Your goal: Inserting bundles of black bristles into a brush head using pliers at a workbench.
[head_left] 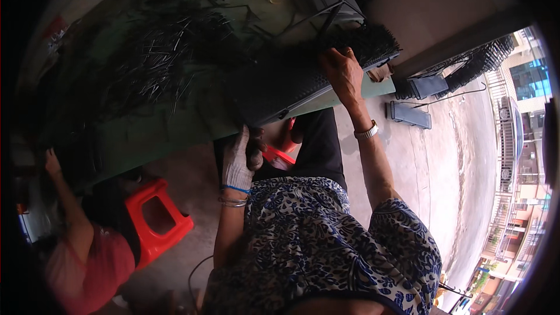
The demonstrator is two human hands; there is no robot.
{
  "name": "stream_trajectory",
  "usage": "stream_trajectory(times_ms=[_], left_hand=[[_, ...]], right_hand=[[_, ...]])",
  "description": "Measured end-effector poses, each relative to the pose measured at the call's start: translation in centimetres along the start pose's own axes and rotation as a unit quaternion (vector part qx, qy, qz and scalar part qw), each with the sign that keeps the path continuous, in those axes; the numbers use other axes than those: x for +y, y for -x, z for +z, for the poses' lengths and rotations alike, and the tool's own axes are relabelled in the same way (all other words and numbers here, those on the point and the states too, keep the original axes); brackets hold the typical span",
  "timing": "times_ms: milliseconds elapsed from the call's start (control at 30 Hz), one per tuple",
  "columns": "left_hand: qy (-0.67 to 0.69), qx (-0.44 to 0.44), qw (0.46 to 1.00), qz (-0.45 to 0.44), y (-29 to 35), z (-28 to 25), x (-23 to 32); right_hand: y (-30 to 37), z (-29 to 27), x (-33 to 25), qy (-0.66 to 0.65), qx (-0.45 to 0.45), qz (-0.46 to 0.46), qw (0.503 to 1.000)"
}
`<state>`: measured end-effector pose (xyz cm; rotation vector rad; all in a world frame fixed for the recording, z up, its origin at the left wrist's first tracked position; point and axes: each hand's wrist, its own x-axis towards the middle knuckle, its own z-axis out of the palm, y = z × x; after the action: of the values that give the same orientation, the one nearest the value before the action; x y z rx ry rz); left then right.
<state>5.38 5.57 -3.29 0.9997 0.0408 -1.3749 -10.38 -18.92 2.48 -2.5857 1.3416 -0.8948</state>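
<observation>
A long dark grey panel [280, 90] lies slanted across the near edge of the green table, with a dense row of black bristle-like strips [373, 44] standing along its right part. My bare right hand [343, 73] is closed at that row, its fingertips pressed together among the strips; what they pinch is too small to make out. Below the panel's near left corner is my left hand [239, 154], in a pale knitted glove. Its fingers curl inward near the table edge, and whatever they hold is hidden.
Loose black strips [166, 55] are heaped on the green table [175, 140]. A red plastic stool [160, 221] stands left of me, beside another person in a red top [108, 265]. Grey brush-like pieces [408, 115] lie on the floor at right.
</observation>
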Motion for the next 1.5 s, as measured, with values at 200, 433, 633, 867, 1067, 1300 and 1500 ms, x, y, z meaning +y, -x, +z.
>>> stream_trajectory(times_ms=[200,433,633,867,1067,1300,1500], left_hand=[[0.004,0.002,1.000,0.014,0.0,-1.1,0.7],[0.159,-0.052,0.986,0.024,-2.0,-4.7,2.5],[0.110,0.004,0.984,0.142,-5.6,-6.9,8.4],[-0.162,0.187,0.951,0.187,-9.7,-6.5,14.4],[-0.258,0.194,0.935,0.146,-13.4,-8.9,16.3],[-0.216,0.152,0.957,0.121,-16.4,-6.4,18.4],[-0.247,0.235,0.919,0.197,-17.3,-10.1,19.3]], right_hand=[[0.6,0.5,0.0,0.042,-0.043,0.003,0.998],[-1.1,-1.5,-5.1,-0.020,-0.007,-0.009,1.000],[-8.6,4.4,-9.2,0.030,-0.042,-0.196,0.979],[-14.3,13.6,-11.0,0.276,-0.531,-0.205,0.774],[-14.4,11.2,-14.0,0.172,-0.626,-0.103,0.754],[-16.0,18.8,-13.4,0.067,-0.560,0.131,0.816],[-14.7,21.5,-19.3,0.003,-0.442,0.040,0.896]])
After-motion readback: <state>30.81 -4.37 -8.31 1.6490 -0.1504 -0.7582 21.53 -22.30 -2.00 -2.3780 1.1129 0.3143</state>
